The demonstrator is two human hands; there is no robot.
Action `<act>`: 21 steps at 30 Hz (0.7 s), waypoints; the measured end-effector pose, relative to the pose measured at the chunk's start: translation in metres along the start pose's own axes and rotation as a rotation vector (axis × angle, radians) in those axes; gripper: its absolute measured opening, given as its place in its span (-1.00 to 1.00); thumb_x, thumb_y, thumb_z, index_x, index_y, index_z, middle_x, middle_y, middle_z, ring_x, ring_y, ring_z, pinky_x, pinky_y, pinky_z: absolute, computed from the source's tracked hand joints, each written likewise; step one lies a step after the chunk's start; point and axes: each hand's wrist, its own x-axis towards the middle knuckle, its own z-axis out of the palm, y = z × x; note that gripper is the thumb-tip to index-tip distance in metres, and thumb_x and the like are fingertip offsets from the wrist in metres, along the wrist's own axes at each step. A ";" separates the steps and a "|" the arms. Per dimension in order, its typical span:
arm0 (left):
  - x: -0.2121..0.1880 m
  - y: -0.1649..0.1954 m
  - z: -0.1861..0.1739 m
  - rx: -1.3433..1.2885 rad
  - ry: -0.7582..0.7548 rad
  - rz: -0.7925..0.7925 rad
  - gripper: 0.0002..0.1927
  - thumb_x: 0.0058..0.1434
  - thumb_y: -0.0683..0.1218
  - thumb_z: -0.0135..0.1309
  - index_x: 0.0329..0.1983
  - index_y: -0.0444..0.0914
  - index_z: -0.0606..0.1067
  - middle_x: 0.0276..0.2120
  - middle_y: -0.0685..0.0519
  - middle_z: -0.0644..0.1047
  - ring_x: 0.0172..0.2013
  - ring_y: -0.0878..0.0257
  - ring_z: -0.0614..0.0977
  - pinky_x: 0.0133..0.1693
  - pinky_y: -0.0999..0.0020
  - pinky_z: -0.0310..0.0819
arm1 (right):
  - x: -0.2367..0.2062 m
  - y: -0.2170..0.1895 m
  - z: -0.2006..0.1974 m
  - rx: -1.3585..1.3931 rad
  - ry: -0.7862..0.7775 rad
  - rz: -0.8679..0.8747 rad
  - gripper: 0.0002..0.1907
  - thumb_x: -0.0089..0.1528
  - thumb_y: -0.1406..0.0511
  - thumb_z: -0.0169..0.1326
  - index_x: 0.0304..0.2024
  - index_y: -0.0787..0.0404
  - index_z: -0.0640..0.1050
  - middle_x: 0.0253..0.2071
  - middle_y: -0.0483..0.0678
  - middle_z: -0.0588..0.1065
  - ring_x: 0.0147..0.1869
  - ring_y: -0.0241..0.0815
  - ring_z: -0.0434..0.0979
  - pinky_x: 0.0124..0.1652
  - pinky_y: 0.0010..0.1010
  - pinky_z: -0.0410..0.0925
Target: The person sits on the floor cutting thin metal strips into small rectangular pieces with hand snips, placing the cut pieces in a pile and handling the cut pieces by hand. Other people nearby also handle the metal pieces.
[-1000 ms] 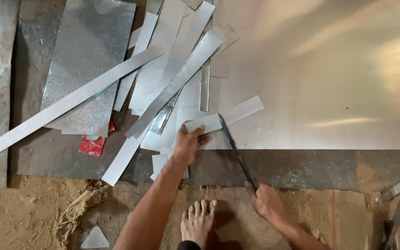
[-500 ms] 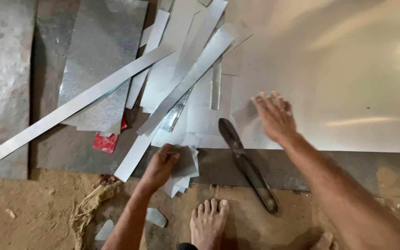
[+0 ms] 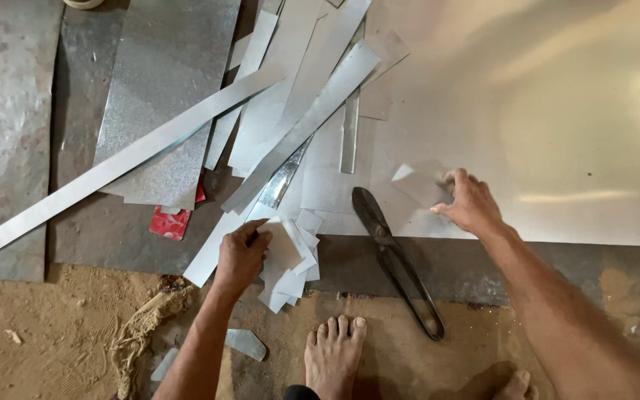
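The big flat silver metal sheet looks smooth and shiny. The long thin silver metal strips shine too. The small cut metal pieces look pale and dull. The dark metal shears look matt. The sandy floor looks rough.

A flat red packet with pale markings lies on the floor, half tucked under a speckled metal sheet, left of the hands.

Tin snips, long metal strips, red packet.
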 end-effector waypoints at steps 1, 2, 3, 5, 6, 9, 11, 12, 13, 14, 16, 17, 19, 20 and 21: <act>-0.001 0.006 0.001 -0.042 -0.015 0.056 -0.62 0.32 -0.05 0.05 0.20 -0.17 0.51 -0.24 -0.09 0.69 -0.39 0.21 0.71 -0.36 0.30 0.73 | -0.003 -0.001 -0.001 0.046 -0.044 0.042 -0.36 0.15 0.15 0.32 0.20 0.21 0.41 0.06 0.05 0.53 0.10 -0.04 0.56 0.08 -0.09 0.46; -0.002 0.012 0.002 -0.084 -0.029 0.112 -0.63 0.32 -0.06 0.04 0.19 -0.19 0.52 -0.22 -0.06 0.69 -0.37 0.25 0.73 -0.36 0.34 0.75 | -0.008 -0.004 -0.001 0.132 -0.063 0.046 -0.43 0.22 0.16 0.23 0.23 0.20 0.43 0.03 0.08 0.56 0.01 0.02 0.57 -0.02 -0.09 0.48; -0.004 0.018 0.004 -0.126 -0.042 0.164 -0.64 0.32 -0.07 0.04 0.18 -0.21 0.52 -0.21 -0.04 0.69 -0.36 0.28 0.75 -0.35 0.38 0.76 | -0.017 -0.009 0.001 0.217 -0.086 0.050 -0.48 0.29 0.17 0.15 0.27 0.19 0.45 0.00 0.11 0.58 -0.08 0.08 0.59 -0.13 -0.09 0.51; -0.005 0.033 0.020 -0.181 -0.038 0.208 -0.61 0.27 -0.12 0.11 0.17 -0.23 0.50 -0.24 -0.03 0.68 -0.37 0.28 0.74 -0.35 0.39 0.76 | -0.040 -0.020 0.004 0.384 -0.115 -0.033 -0.57 0.33 0.19 0.09 0.21 0.21 0.50 -0.06 0.13 0.63 -0.17 0.04 0.64 -0.23 -0.22 0.57; -0.005 0.043 0.032 -0.208 -0.034 0.227 -0.59 0.24 -0.14 0.14 0.17 -0.25 0.50 -0.25 -0.03 0.68 -0.38 0.28 0.74 -0.35 0.40 0.75 | -0.053 -0.027 0.005 0.469 -0.120 -0.122 -0.61 0.31 0.20 0.12 0.12 0.26 0.54 -0.10 0.13 0.66 -0.18 -0.05 0.68 -0.23 -0.34 0.59; -0.007 0.063 0.063 -0.301 -0.077 0.338 -0.64 0.28 -0.15 0.15 0.15 -0.26 0.52 -0.30 -0.03 0.68 -0.41 0.31 0.72 -0.39 0.44 0.73 | -0.091 -0.053 0.011 0.640 -0.209 -0.192 -0.53 0.23 0.26 0.17 0.18 0.20 0.45 0.02 0.05 0.58 -0.11 -0.18 0.69 -0.15 -0.41 0.61; -0.007 0.072 0.076 -0.212 -0.060 0.345 -0.65 0.27 -0.15 0.15 0.13 -0.24 0.56 -0.33 -0.01 0.68 -0.47 0.31 0.68 -0.49 0.39 0.64 | -0.103 -0.070 0.009 0.688 -0.273 -0.203 -0.45 0.20 0.30 0.16 0.26 0.14 0.42 0.03 0.03 0.59 -0.07 -0.19 0.69 -0.09 -0.37 0.60; -0.009 0.072 0.080 -0.208 -0.054 0.333 -0.64 0.26 -0.14 0.18 0.13 -0.24 0.57 -0.36 -0.02 0.68 -0.48 0.30 0.67 -0.48 0.40 0.61 | -0.109 -0.075 0.007 0.693 -0.307 -0.215 -0.46 0.20 0.31 0.15 0.26 0.13 0.45 -0.04 0.06 0.65 -0.08 -0.17 0.71 -0.06 -0.35 0.59; -0.010 0.071 0.083 -0.203 -0.050 0.322 -0.64 0.25 -0.14 0.21 0.12 -0.25 0.58 -0.40 -0.04 0.68 -0.49 0.29 0.65 -0.48 0.40 0.58 | -0.113 -0.079 0.006 0.699 -0.342 -0.225 -0.47 0.21 0.32 0.14 0.26 0.11 0.47 -0.11 0.09 0.72 -0.08 -0.16 0.73 -0.04 -0.33 0.57; -0.012 0.070 0.086 -0.198 -0.046 0.310 -0.64 0.23 -0.14 0.24 0.11 -0.26 0.59 -0.43 -0.05 0.68 -0.50 0.29 0.64 -0.48 0.41 0.55 | -0.113 -0.083 0.003 0.698 -0.349 -0.256 -0.48 0.22 0.33 0.12 0.26 0.12 0.46 -0.07 0.07 0.70 -0.04 -0.18 0.72 0.00 -0.34 0.57; -0.014 0.067 0.090 -0.252 0.030 0.325 -0.68 0.19 -0.14 0.28 0.02 -0.30 0.62 -0.24 0.01 0.56 -0.47 0.30 0.66 -0.48 0.43 0.62 | -0.113 -0.088 0.001 0.694 -0.366 -0.320 -0.49 0.24 0.34 0.09 0.27 0.13 0.45 0.01 0.02 0.66 0.05 -0.22 0.71 0.08 -0.37 0.55; -0.015 0.066 0.091 -0.278 0.071 0.335 -0.70 0.17 -0.15 0.31 -0.03 -0.32 0.64 -0.15 0.05 0.50 -0.45 0.30 0.67 -0.49 0.44 0.65 | -0.111 -0.089 -0.001 0.691 -0.373 -0.305 -0.49 0.24 0.34 0.09 0.27 0.13 0.46 0.01 0.02 0.66 0.04 -0.21 0.71 0.07 -0.36 0.55; -0.015 0.063 0.091 -0.225 0.166 0.486 -0.68 0.16 -0.15 0.32 -0.01 -0.31 0.63 -0.03 -0.02 0.48 -0.34 0.31 0.67 -0.46 0.50 0.68 | -0.111 -0.093 -0.001 0.683 -0.392 -0.276 -0.49 0.24 0.34 0.09 0.27 0.12 0.47 0.00 0.02 0.67 0.02 -0.20 0.71 0.05 -0.35 0.57; -0.015 0.062 0.090 -0.197 0.214 0.563 -0.67 0.16 -0.15 0.32 0.00 -0.31 0.62 0.03 -0.06 0.47 -0.28 0.31 0.66 -0.45 0.53 0.70 | -0.110 -0.093 -0.003 0.683 -0.393 -0.283 -0.49 0.23 0.34 0.10 0.26 0.13 0.47 -0.01 0.03 0.67 0.02 -0.20 0.72 0.06 -0.34 0.56; -0.015 0.062 0.089 -0.211 0.196 0.479 -0.63 0.14 -0.17 0.30 0.03 -0.31 0.57 -0.07 -0.03 0.52 -0.33 0.32 0.67 -0.46 0.51 0.67 | -0.110 -0.095 -0.005 0.683 -0.393 -0.293 -0.49 0.23 0.33 0.10 0.26 0.15 0.46 -0.02 0.04 0.68 0.02 -0.20 0.72 0.07 -0.33 0.55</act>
